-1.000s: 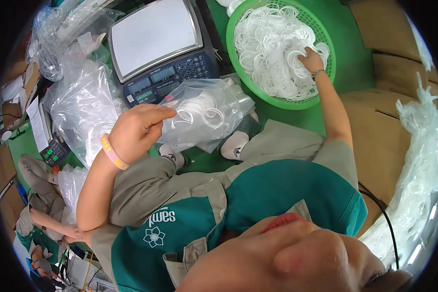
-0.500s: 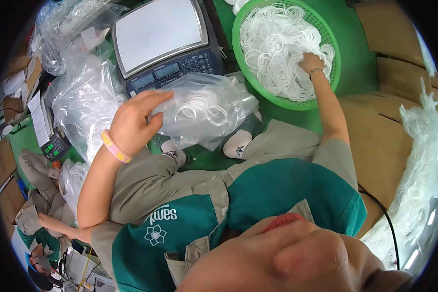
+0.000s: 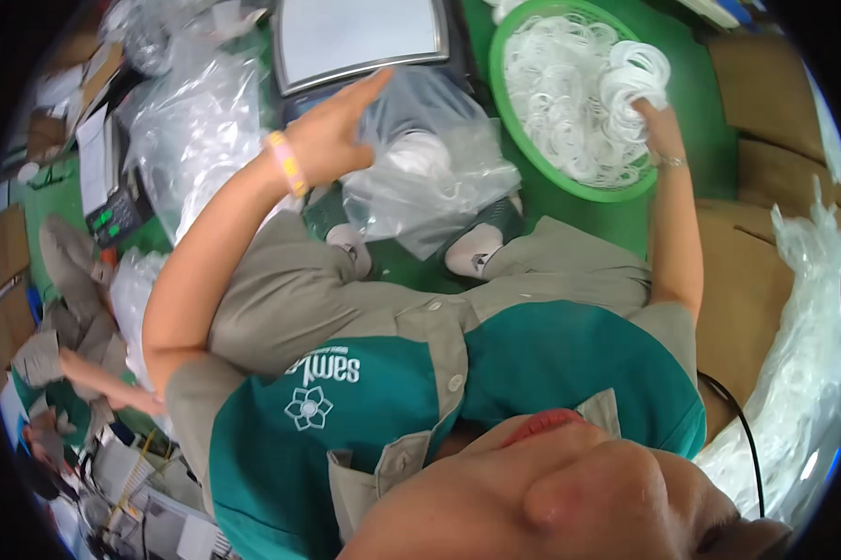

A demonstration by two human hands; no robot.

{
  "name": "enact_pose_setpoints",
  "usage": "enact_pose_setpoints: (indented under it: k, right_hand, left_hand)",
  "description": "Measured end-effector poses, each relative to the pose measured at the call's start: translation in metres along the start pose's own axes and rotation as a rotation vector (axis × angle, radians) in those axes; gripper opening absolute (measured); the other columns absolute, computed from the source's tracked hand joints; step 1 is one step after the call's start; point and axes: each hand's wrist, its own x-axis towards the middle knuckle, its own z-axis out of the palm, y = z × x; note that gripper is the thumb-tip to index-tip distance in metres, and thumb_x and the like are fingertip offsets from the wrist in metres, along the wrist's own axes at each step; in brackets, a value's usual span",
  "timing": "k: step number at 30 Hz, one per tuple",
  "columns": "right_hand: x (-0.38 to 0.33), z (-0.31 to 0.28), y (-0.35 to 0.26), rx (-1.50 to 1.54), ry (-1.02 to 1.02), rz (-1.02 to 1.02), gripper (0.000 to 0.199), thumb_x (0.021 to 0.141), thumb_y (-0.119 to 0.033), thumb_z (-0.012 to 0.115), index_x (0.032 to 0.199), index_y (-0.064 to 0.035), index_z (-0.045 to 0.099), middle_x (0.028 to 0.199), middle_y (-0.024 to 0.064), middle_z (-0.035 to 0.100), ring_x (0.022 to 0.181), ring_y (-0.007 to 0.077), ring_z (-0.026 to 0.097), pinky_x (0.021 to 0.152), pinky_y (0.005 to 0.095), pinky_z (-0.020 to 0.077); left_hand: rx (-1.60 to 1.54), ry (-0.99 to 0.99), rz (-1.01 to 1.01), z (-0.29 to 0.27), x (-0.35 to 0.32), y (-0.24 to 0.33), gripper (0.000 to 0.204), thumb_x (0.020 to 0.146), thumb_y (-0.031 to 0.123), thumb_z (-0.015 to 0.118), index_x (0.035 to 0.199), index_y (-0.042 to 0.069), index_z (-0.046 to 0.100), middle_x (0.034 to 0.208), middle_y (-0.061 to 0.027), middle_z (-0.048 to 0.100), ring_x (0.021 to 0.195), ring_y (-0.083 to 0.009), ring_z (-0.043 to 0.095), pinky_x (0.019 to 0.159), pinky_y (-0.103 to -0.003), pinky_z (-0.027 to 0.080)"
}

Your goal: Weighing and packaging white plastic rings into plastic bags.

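Observation:
My right hand (image 3: 661, 131) is closed around a bunch of white rings (image 3: 637, 75), raised at the right side of a green plastic basket (image 3: 502, 89). Loose white rings (image 3: 556, 93) of the same kind fill the basket. My left hand (image 3: 330, 133), with a pink-and-yellow wristband, has its index finger and thumb spread at the mouth of a clear plastic bag (image 3: 392, 210), holding it up. Inside the bag lies a clump of white rings (image 3: 420, 157). The other fingers of this hand are partly hidden.
A digital scale (image 3: 360, 37) with a pale flat pan stands beyond the bag. Large clear plastic bags (image 3: 196, 121) lie at left, beside another dark weighing device (image 3: 117, 219). Cardboard boxes (image 3: 747, 280) line the right. A co-worker (image 3: 75, 373) sits at lower left.
My right hand has come up from among the rings in the basket with a bunch in its grip. The left hand and the bag have shifted up and right in the picture; the view has shifted too.

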Motion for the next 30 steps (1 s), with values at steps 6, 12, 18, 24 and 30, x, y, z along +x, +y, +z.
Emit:
enact_pose_setpoints:
  k: [6,12,18,24,30]
  right_hand:
    - [-0.059,0.143,-0.019,0.263,-0.506,0.065,0.028,0.072,-0.005,0.058,0.099,0.0006,0.054,0.093,0.0081,0.059,0.085,0.0156,0.056,0.074,0.0291,0.0464]
    - [-0.056,0.259,0.038,-0.562,-0.848,-0.041,0.066,0.063,-0.025,0.068,0.117,-0.0001,0.039,0.104,0.0110,0.054,0.085,0.0196,0.054,0.075,0.0285,0.0435]
    - [-0.043,0.210,-0.046,-0.878,-0.758,-0.270,0.041,0.077,-0.019,0.057,0.116,-0.0112,0.045,0.089,0.0070,0.053,0.081,0.0120,0.048,0.071,0.0247,0.0398]
    - [-0.068,0.200,-0.149,-0.926,-0.856,-0.468,0.038,0.081,-0.020,0.053,0.117,-0.0127,0.045,0.118,0.0037,0.046,0.109,0.0180,0.042,0.092,0.0298,0.0331]
    - [-0.064,0.202,-0.216,-1.040,-0.531,-0.765,0.034,0.081,-0.019,0.055,0.111,-0.0040,0.050,0.111,0.0060,0.052,0.104,0.0182,0.048,0.086,0.0289,0.0384]
  left_hand:
    - [-0.026,0.008,0.121,0.019,-0.002,0.006,0.086,0.058,0.002,0.051,0.134,0.009,0.011,0.134,-0.0171,0.025,0.058,-0.0135,0.045,0.057,-0.025,0.043]
    - [-0.234,-0.069,0.064,0.003,-0.026,0.045,0.084,0.058,0.001,0.049,0.134,0.012,0.016,0.056,0.0001,0.041,0.048,-0.0071,0.033,0.046,-0.022,0.033]
    - [-0.562,0.094,0.097,-0.026,-0.045,0.013,0.070,0.066,0.002,0.050,0.131,0.004,0.024,0.085,-0.0040,0.054,0.053,-0.0065,0.043,0.050,-0.020,0.038]
    - [-0.881,0.128,0.353,-0.071,-0.061,0.015,0.068,0.067,-0.009,0.044,0.131,0.002,0.022,0.117,-0.0063,0.046,0.049,-0.0019,0.037,0.043,-0.019,0.033]
    - [-0.789,0.276,0.503,-0.137,-0.063,0.054,0.059,0.066,-0.007,0.043,0.124,-0.005,0.033,0.126,-0.0117,0.040,0.047,-0.0038,0.036,0.041,-0.020,0.031]
